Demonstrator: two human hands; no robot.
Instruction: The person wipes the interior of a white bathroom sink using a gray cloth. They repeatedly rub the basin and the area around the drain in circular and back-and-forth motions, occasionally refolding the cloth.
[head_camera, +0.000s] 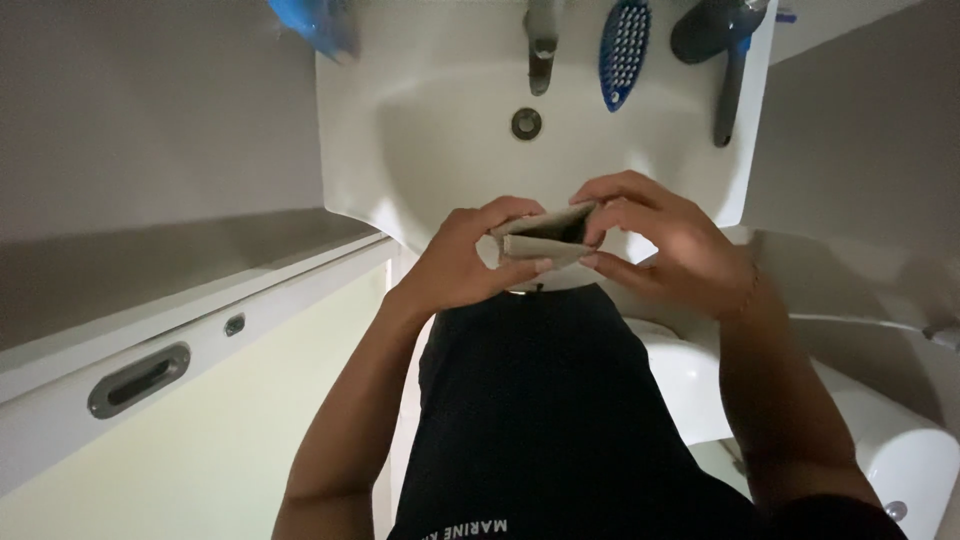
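while both hands met over the near rim of the white sink (440, 150), the left hand (465, 262) pinched one end of a flattened cardboard tube (545, 238) between thumb and fingers, and the right hand (655, 240) gripped the other end, its fingertips curled over the top edge. the one tube sat between the two hands, its dark opening showing, held above the front edge of the basin. behind it lay one round drain (526, 123) and one grey tap (541, 45). on the sink's back ledge rested two brushes: a blue bristled brush (624, 50) just beside the tap, and a dark hairbrush (722, 50) further right. one blurred blue object (310, 22) stood at the left corner. a white toilet (880, 400) sat to the right, a white sliding door with one metal recessed handle (138, 379) to the left.
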